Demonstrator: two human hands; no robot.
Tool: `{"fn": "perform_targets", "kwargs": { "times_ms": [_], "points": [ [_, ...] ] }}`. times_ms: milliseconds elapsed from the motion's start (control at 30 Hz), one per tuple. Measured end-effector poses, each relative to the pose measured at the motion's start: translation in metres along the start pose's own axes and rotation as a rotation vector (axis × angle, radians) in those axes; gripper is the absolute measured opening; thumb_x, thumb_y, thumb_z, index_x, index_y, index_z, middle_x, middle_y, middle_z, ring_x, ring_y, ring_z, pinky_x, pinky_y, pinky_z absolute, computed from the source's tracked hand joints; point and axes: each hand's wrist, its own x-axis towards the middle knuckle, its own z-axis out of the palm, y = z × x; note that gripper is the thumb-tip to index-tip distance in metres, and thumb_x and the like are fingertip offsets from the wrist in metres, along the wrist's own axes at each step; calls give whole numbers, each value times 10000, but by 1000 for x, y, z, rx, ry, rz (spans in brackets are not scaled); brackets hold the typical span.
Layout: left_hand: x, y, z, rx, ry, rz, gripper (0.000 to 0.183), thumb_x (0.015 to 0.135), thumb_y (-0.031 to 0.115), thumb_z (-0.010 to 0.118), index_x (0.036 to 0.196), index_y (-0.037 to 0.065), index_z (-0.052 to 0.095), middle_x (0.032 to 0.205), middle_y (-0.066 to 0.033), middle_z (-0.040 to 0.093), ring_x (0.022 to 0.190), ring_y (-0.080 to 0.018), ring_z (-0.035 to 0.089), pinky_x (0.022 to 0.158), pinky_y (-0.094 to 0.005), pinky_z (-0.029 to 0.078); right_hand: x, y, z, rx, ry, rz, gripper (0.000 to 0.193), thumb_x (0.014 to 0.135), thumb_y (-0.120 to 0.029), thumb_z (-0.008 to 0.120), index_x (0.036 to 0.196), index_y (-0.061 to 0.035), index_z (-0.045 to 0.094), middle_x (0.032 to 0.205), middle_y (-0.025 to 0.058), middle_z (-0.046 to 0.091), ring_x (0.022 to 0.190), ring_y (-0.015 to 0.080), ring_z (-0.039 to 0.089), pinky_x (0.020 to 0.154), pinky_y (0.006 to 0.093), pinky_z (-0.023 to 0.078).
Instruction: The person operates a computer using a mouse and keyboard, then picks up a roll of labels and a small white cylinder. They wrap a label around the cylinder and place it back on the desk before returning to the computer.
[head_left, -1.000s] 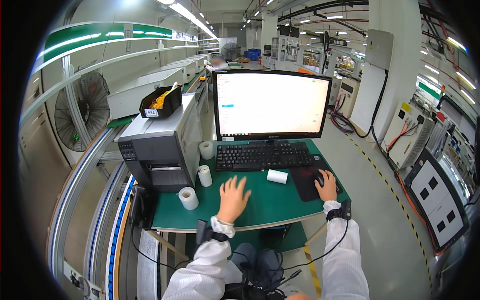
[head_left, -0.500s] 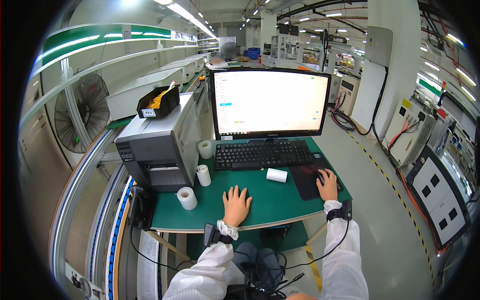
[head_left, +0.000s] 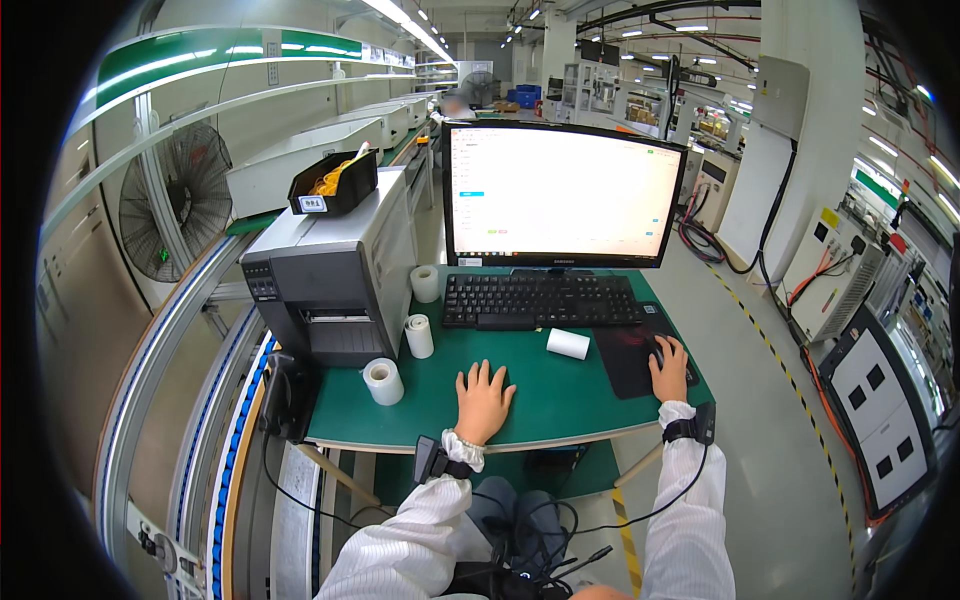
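Note:
My left hand (head_left: 484,403) lies flat on the green tabletop (head_left: 540,405), fingers spread, holding nothing. At the table's right side my right hand (head_left: 669,371) rests over a dark mouse (head_left: 655,350), mostly hidden under the fingers. Beneath it is a black mouse pad (head_left: 622,365). A black keyboard (head_left: 540,300) lies in front of the lit monitor (head_left: 560,195), which shows a mostly white page. Between the hands, a white paper roll (head_left: 568,344) lies on its side. Left of my left hand stand a label roll (head_left: 383,382) and a narrower white roll (head_left: 419,337).
A grey label printer (head_left: 335,275) stands at the left, topped by a black bin (head_left: 335,182) with yellow contents. Another roll (head_left: 425,284) sits beside it. A handheld scanner (head_left: 287,395) is at the left table edge. Conveyor rails (head_left: 190,400) run further left; a dark-framed panel (head_left: 872,410) leans at right.
The whole view has shifted slightly, so the desk appears a little further right and higher. Both hands keep about the same places on the desk.

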Motion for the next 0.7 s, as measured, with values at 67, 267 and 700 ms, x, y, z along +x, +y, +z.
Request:
{"fn": "perform_targets", "kwargs": {
  "times_ms": [67, 267, 700],
  "points": [
    [0, 0, 0, 0, 0, -5, 409, 887, 335, 561, 1206, 80, 571, 1283, -197, 509, 1218, -357, 438, 1021, -569, 304, 0, -1, -1, 2, -4, -6, 375, 888, -153, 561, 1257, -102, 513, 1331, 142, 413, 1223, 358, 389, 1037, 439, 355],
    [-1, -1, 0, 13, 6, -4, 408, 885, 333, 565, 1207, 81, 569, 1282, -199, 509, 1213, -355, 441, 1025, -564, 303, -1, -1, -1, -8, -4, -17, 379, 887, -152, 560, 1260, -107, 508, 1331, 143, 412, 1221, 359, 389, 1031, 440, 360],
    [-1, 0, -2, 10, -1, -7, 416, 888, 339, 561, 1212, 79, 566, 1289, -204, 506, 1218, -358, 442, 1029, -557, 303, 0, 1, 2, -29, 10, -41, 373, 887, -147, 554, 1253, -95, 506, 1320, 145, 417, 1212, 356, 393, 1027, 438, 356]
  ]
}}
